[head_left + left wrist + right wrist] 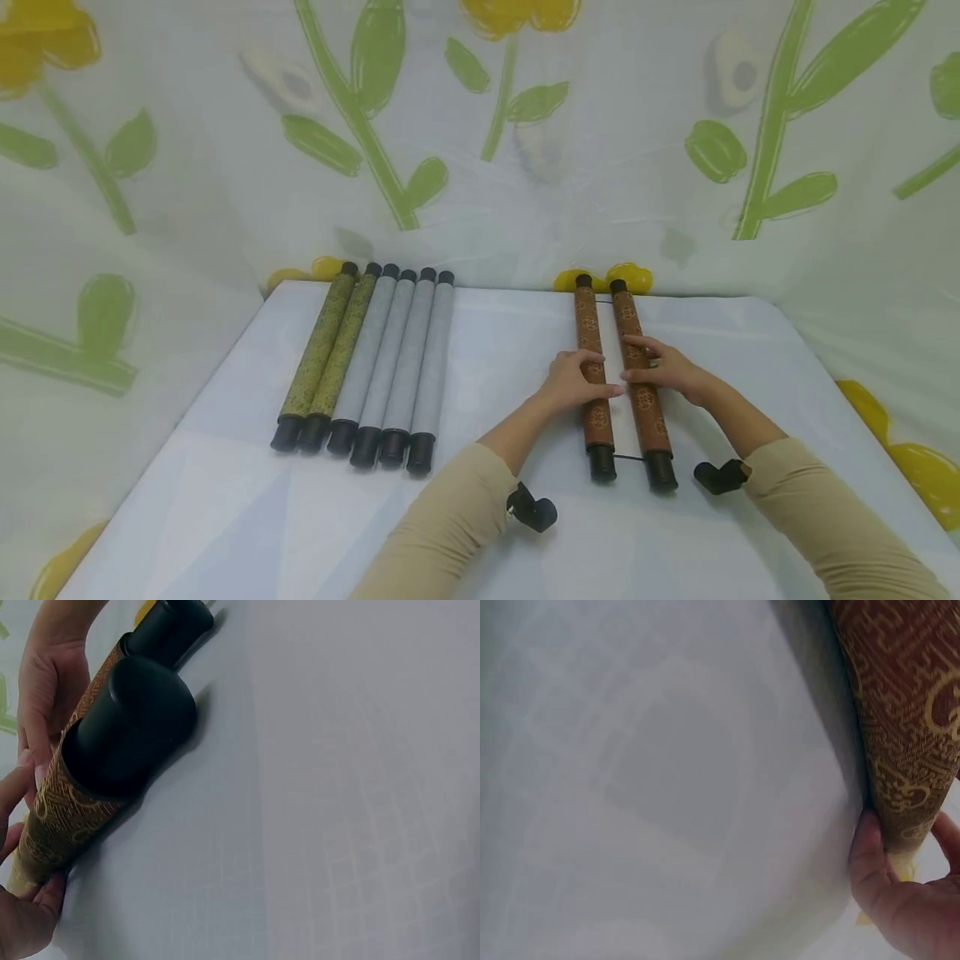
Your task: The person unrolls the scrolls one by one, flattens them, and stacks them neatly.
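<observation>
A brown patterned scroll (pixel 591 333) lies partly unrolled, its two rolls nearly side by side with a narrow pale strip (pixel 619 421) between them. Around the left roll curl the thumb and fingers of my left hand (pixel 568 382). My right hand (pixel 672 371) grips the right roll (pixel 647 400) near its middle. Black knobs (pixel 142 712) cap the near ends, large in the left wrist view. There, part of my left hand (pixel 26 922) shows at the lower left. In the right wrist view my right hand (pixel 911 907) holds the brown patterned roll (pixel 907 712) from both sides.
To the left on the white table (pixel 510 400) lie two olive-green speckled rolls (pixel 322 346) and several grey rolls (pixel 431 358), side by side with black ends. A flower-printed cloth (pixel 600 183) rises behind the table's far edge.
</observation>
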### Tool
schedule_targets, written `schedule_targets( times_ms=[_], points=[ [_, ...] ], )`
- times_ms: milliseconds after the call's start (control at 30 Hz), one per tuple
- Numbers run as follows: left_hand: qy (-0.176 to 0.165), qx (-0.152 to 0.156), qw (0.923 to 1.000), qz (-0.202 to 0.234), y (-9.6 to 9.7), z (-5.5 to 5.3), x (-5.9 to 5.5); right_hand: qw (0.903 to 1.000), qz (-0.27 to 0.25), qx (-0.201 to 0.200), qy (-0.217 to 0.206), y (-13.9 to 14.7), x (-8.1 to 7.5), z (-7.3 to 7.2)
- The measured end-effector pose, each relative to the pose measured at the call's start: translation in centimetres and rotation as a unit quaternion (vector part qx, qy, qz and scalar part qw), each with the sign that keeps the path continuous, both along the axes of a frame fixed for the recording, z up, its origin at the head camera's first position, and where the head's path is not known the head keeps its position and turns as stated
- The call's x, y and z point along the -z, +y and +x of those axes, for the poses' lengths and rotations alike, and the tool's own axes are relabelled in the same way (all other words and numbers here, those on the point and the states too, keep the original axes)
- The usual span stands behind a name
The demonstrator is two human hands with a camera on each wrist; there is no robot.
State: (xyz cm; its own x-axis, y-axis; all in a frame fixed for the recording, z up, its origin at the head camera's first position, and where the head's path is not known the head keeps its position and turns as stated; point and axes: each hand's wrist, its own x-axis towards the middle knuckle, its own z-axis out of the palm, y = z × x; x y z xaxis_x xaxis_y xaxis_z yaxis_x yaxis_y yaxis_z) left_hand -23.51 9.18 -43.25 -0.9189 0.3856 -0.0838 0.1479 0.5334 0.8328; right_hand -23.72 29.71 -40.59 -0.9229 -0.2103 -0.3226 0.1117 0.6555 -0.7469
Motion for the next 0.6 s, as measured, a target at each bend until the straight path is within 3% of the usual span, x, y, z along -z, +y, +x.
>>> schedule_targets(
  times_ms=[233,433,600],
  points=[
    [0.005,-0.053,0.9986,0.003,-0.12,0.13,-0.14,0.999,0.032,-0.018,0.024,-0.58,0.13,0.1],
    [0.013,-0.048,0.9987,-0.014,-0.29,0.29,-0.4,0.9991,0.036,-0.011,0.019,-0.38,0.0,0.36],
    [0.039,-0.021,0.9976,-0.052,-0.66,0.3,-0.74,0.9989,0.025,-0.037,0.01,0.22,-0.61,0.75]
  ],
)
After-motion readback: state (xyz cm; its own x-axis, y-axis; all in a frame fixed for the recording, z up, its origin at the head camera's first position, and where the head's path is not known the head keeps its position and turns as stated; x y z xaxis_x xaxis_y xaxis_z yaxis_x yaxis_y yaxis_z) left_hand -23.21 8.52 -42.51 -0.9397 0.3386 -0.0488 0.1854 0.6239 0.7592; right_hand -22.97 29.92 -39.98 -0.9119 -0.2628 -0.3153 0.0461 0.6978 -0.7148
